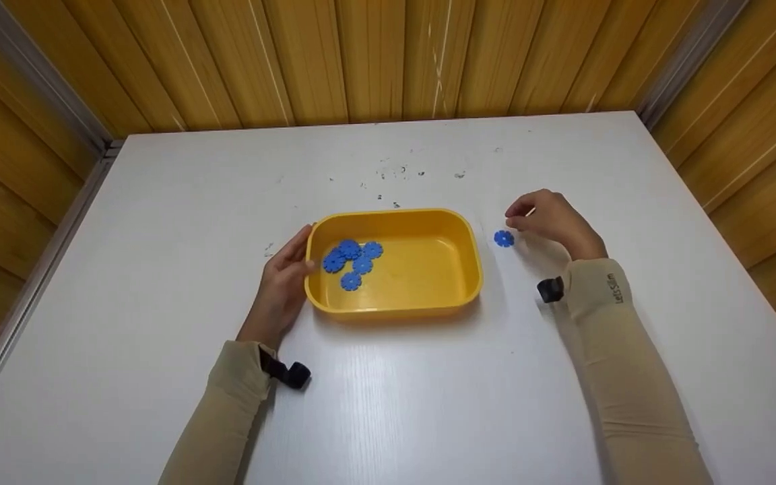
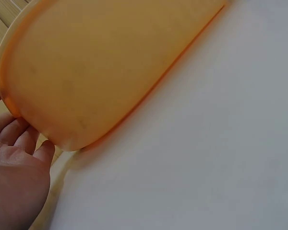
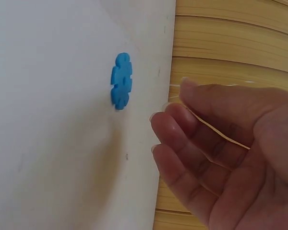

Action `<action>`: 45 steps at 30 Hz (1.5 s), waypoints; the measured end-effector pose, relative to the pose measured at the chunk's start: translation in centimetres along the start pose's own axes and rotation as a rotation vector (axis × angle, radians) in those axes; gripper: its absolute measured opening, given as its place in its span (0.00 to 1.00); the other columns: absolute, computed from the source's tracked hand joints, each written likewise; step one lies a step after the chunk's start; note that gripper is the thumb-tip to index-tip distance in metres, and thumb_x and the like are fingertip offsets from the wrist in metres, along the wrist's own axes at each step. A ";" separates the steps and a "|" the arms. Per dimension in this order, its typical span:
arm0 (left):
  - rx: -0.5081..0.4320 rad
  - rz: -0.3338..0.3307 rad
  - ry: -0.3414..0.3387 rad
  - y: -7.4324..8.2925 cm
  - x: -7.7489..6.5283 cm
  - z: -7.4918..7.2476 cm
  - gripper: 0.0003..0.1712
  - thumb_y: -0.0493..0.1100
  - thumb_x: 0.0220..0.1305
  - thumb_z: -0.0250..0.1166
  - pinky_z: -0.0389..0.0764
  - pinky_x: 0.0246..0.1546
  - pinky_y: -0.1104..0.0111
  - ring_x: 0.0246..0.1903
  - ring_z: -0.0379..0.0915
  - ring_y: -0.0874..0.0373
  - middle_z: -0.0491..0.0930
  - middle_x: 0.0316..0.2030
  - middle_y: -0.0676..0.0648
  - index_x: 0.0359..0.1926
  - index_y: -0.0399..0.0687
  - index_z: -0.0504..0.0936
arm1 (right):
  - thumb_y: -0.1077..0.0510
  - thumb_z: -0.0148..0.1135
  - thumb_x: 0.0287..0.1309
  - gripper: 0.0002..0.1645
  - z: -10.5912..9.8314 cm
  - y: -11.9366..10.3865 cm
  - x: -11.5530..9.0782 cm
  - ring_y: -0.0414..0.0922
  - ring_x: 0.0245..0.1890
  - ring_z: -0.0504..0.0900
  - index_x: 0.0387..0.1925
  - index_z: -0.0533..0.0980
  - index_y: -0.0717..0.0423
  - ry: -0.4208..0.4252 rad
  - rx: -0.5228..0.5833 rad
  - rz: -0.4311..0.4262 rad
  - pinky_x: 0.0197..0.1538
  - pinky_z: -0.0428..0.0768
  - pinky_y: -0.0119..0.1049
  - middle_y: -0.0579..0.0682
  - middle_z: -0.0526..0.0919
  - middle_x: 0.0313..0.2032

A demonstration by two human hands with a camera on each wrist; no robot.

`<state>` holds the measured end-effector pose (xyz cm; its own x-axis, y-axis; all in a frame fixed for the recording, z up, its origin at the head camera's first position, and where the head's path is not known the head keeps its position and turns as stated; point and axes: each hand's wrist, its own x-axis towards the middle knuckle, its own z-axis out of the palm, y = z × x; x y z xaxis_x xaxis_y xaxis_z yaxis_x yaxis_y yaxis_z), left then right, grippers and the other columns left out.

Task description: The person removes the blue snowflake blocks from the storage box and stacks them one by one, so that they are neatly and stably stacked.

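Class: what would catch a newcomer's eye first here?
A bright yellow, round-cornered plastic tub stands on the white table, blue, notched plastic discs clustered inside its left end. The left hand holds that end; right of the tub, one matching blue disc lies near the right hand.

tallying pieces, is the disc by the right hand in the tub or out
Out: the blue disc lies on the table, beside the tub.

The head view is bright and fairly even; pale sheen lies on the white bench towards its near edge, a soft shadow hugs the near side of the yellow tray, and thin glints streak the panels beyond the far edge; the left wrist view is dim, greyish, soft; the right one is brighter, its shadow blurred, its panel lines bowed.
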<state>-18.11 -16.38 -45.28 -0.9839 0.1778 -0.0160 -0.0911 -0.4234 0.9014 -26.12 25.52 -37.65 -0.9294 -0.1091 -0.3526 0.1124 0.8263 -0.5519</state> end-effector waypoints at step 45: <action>-0.009 0.007 0.000 0.0 0.0 0.4 0.37 0.27 0.63 0.49 0.60 0.70 0.68 0.72 0.53 0.60 0.58 0.73 0.52 0.73 0.48 0.57 | 0.58 0.65 0.57 0.17 3.2 -11.7 -0.6 0.50 0.47 0.82 0.49 0.81 0.59 -0.092 -0.079 -0.397 0.57 0.79 0.46 0.54 0.84 0.46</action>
<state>-18.00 -16.05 -45.13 -0.9845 0.1749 -0.0092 -0.0853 -0.4331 0.8973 -25.80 14.20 -33.43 -0.8591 -0.4743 -0.1923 -0.2795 0.7496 -0.5999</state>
